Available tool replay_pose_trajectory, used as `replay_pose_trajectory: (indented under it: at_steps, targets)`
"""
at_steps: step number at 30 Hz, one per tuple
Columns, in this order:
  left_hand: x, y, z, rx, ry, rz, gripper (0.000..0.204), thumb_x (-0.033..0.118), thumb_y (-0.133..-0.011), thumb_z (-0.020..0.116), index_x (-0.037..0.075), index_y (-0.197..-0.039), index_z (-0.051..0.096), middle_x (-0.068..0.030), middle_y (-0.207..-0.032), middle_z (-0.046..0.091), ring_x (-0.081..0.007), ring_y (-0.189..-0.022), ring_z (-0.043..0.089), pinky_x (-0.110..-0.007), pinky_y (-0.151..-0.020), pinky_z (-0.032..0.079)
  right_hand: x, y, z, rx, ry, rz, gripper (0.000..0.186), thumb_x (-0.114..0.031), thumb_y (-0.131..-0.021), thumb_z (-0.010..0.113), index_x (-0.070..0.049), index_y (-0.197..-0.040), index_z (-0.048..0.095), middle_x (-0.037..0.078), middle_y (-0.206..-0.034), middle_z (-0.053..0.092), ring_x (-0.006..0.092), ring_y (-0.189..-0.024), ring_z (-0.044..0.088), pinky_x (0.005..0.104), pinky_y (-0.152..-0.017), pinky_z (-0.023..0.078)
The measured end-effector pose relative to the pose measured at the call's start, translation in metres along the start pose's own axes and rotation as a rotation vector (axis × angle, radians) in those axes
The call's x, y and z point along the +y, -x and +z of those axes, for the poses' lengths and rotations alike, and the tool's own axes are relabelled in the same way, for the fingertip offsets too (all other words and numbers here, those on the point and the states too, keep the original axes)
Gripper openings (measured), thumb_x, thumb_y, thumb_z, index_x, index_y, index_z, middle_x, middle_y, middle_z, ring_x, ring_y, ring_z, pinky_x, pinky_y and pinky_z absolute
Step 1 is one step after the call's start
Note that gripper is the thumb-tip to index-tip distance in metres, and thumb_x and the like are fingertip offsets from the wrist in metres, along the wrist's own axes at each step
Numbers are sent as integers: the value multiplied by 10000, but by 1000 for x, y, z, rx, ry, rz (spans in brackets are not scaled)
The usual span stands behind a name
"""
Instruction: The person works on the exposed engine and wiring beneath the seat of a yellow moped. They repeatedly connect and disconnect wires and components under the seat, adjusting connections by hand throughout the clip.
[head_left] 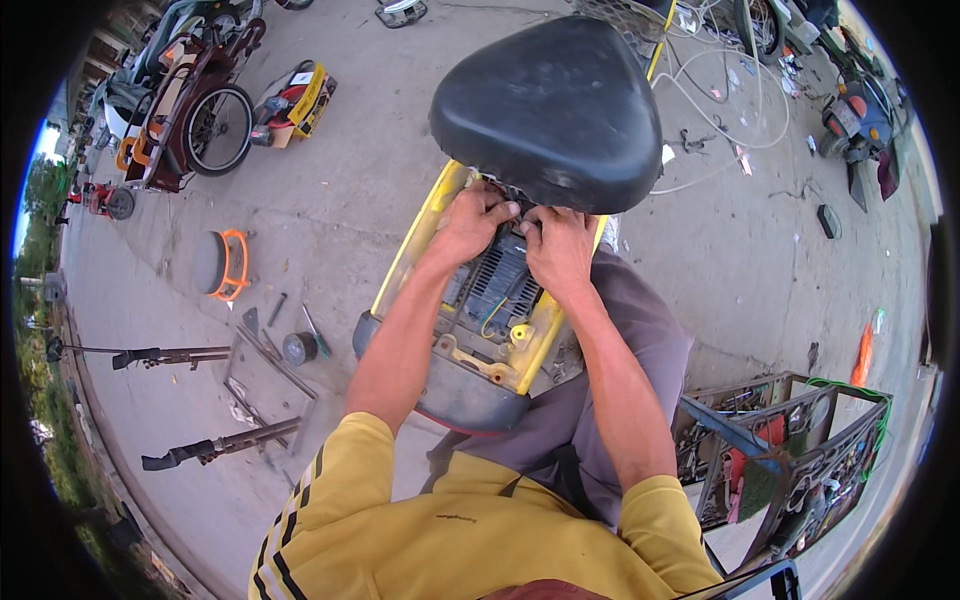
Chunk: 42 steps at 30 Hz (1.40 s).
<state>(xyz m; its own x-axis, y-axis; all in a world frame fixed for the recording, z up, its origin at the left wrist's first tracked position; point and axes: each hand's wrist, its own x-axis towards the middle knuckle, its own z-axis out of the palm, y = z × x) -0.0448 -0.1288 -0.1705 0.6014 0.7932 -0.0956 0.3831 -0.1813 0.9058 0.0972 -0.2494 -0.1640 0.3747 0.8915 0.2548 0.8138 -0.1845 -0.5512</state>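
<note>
A black padded seat (545, 105) is raised over the rear of a yellow scooter frame (408, 250). In the opening just beneath the seat, my left hand (476, 222) has its thumb and fingers closed at some small dark parts I cannot make out. Beside it, my right hand (553, 243) has bent fingers at the same spot, what they grip hidden. Between my forearms sit a black finned electrical unit (490, 280) with a thin yellow-green wire, and a metal bracket (465, 360) on the frame.
Tools (315, 330), a dark round container (298, 348), an orange-legged stool (213, 262) and metal stands (238, 440) lie to my left. A tool cart (790, 460) is at right. Hoses (720, 175), a three-wheeler (185, 120) and parked scooters (855, 125) are farther off.
</note>
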Motion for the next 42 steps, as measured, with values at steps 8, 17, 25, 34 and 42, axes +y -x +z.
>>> replay_pose_trajectory:
  at_steps: [8, 17, 25, 34, 42]
  targets:
    - [8, 6, -4, -46, 16, 8, 208, 96, -940, 797, -72, -1061, 805, -158, -1285, 661, -326, -1227, 649, -431, -1062, 495, 5, -3, 2, -17, -9, -17, 100, -182, -936, 738, -110, -981, 790, 123, -1058, 762, 349, -1182, 644, 531, -1108, 347]
    - [-17, -5, 2, -58, -65, 5, 251, 143, -948, 744, -43, -1103, 811, -179, -1341, 662, -382, -1285, 620, -449, -1119, 467, 6, -2, 2, -61, 1, -26, 105, -147, -962, 707, -109, -1009, 793, 127, -1096, 770, 347, -1206, 646, 546, -1126, 319]
    - [0, 0, -8, -121, -250, 28, 293, 128, -980, 682, -35, -1198, 791, -174, -1458, 640, -391, -1379, 585, -464, -1151, 454, 6, -2, 0, -55, -26, -46, 99, -107, -952, 696, -101, -981, 791, 121, -1113, 767, 345, -1227, 634, 550, -1126, 310]
    - [3, 2, -12, -135, -189, 55, 262, 87, -974, 666, -89, -1138, 772, -208, -1379, 638, -410, -1307, 600, -474, -1090, 469, 8, 0, -1, -4, -49, -77, 83, -107, -936, 725, -103, -983, 794, 100, -1120, 758, 336, -1218, 638, 549, -1106, 338]
    - [-5, -1, -15, -158, -130, 58, 231, 10, -972, 697, -121, -1157, 740, -188, -1310, 616, -355, -1255, 608, -430, -1085, 476, 2, 0, -8, -12, -74, -46, 125, -198, -909, 792, -122, -1004, 819, 110, -1124, 769, 352, -1213, 645, 526, -1124, 362]
